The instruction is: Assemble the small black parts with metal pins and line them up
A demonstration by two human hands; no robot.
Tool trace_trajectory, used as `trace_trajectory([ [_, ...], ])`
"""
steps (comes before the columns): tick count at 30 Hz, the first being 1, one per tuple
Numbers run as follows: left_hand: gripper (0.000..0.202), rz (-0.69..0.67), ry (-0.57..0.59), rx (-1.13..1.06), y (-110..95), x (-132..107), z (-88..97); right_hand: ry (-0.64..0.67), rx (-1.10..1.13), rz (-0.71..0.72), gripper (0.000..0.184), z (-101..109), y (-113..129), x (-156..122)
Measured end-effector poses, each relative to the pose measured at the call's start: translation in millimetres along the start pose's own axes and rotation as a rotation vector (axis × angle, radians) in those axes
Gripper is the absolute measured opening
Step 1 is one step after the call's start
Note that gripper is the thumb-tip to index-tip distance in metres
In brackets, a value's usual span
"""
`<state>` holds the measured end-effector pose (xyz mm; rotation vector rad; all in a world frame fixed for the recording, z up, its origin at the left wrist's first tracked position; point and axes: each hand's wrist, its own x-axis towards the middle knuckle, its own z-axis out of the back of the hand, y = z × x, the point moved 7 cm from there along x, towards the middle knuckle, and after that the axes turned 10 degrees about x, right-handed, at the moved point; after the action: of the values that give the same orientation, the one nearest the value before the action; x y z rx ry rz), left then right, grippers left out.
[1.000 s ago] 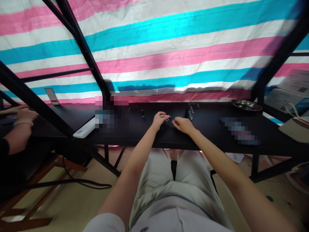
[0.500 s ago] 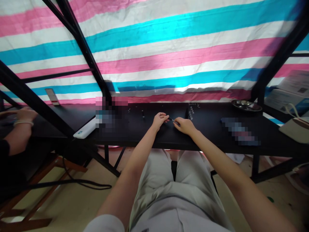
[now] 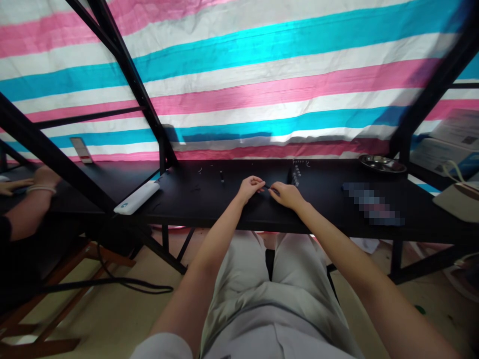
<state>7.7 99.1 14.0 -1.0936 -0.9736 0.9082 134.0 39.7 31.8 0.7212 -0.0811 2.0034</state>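
Observation:
My left hand [image 3: 250, 189] is closed, its fingertips pinching one end of a slim, dark, pen-like stick [image 3: 267, 187]. The other end sits in the closed fingers of my right hand [image 3: 285, 194]. Most of the stick is hidden by my fingers. Both hands are just above the black table [image 3: 187, 204], close together. Just beyond my right hand is a group of small clear pieces [image 3: 297, 174] beside a dark upright block [image 3: 289, 174]. A short dark piece [image 3: 221, 177] lies to the left of my left hand.
A white oblong case [image 3: 137, 198] lies at the table's left end. At the right are a metal dish [image 3: 382, 163], a blurred-out item [image 3: 370, 202] and a beige bag [image 3: 458, 199]. Black frame posts [image 3: 145, 99] rise at both sides. Another person's hands [image 3: 45, 178] are at far left.
Less of the stick shows between my hands, and my left fingertips have shifted slightly right toward my right hand. At far left, the other person's hands have moved a little.

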Motion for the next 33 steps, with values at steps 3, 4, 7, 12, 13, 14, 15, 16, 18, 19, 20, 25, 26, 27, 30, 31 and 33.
trace_trajectory([
  [3,0.029,-0.008,-0.039,0.001,-0.1,1.7,3.4,0.002,-0.001,0.002,0.028,-0.7,-0.3,0.1],
  [4,0.028,-0.012,-0.078,0.001,0.0,2.5,6.8,0.001,-0.004,0.002,0.028,-0.7,-0.2,0.1],
  [7,0.026,-0.007,-0.254,-0.009,2.1,3.8,21.7,-0.015,-0.012,0.014,0.028,0.7,1.1,0.0],
  [12,0.025,-0.015,-0.316,0.014,1.7,2.7,26.6,-0.125,0.027,0.038,0.034,8.7,2.1,-0.8],
  [13,0.025,-0.028,-0.273,0.022,0.3,2.6,22.6,-0.142,0.048,0.036,0.034,9.7,1.3,-0.9],
  [14,0.027,-0.04,-0.219,0.025,-1.0,2.3,17.6,-0.151,0.074,0.031,0.034,10.0,0.1,-0.9],
  [15,0.029,-0.048,-0.158,0.023,-2.1,2.0,12.0,-0.155,0.105,0.023,0.034,9.8,-1.3,-0.8],
  [16,0.031,-0.052,-0.099,0.015,-2.9,1.4,6.3,-0.156,0.14,0.012,0.033,9.3,-3.1,-0.5],
  [18,0.035,-0.05,0.002,-0.01,-3.7,-0.1,-3.3,-0.148,0.213,-0.015,0.031,7.2,-6.8,0.2],
  [19,0.037,-0.048,0.037,-0.019,-4.1,-0.8,-6.6,-0.136,0.245,-0.026,0.029,5.5,-8.3,0.6],
  [20,0.038,-0.046,0.062,-0.025,-4.4,-1.5,-8.9,-0.121,0.271,-0.036,0.028,3.7,-9.7,1.1],
  [25,0.041,-0.032,0.127,-0.022,-4.1,-3.3,-13.5,-0.068,0.314,-0.1,0.025,-1.3,-15.5,1.7],
  [26,0.041,-0.03,0.13,-0.02,-3.4,-3.3,-13.6,-0.066,0.312,-0.111,0.024,-1.2,-16.4,1.5],
  [27,0.041,-0.029,0.129,-0.017,-2.6,-3.1,-13.5,-0.064,0.308,-0.115,0.024,-1.1,-16.9,1.4],
  [30,0.041,-0.035,0.135,0.004,0.0,-2.1,-13.8,-0.051,0.283,-0.102,0.023,-1.7,-17.0,1.3],
  [31,0.041,-0.042,0.141,0.013,0.5,-1.7,-14.1,-0.044,0.275,-0.094,0.023,-2.4,-17.1,1.3],
  [33,0.043,-0.057,0.153,0.034,1.0,-1.5,-14.8,-0.03,0.264,-0.083,0.022,-4.1,-17.6,1.5],
])
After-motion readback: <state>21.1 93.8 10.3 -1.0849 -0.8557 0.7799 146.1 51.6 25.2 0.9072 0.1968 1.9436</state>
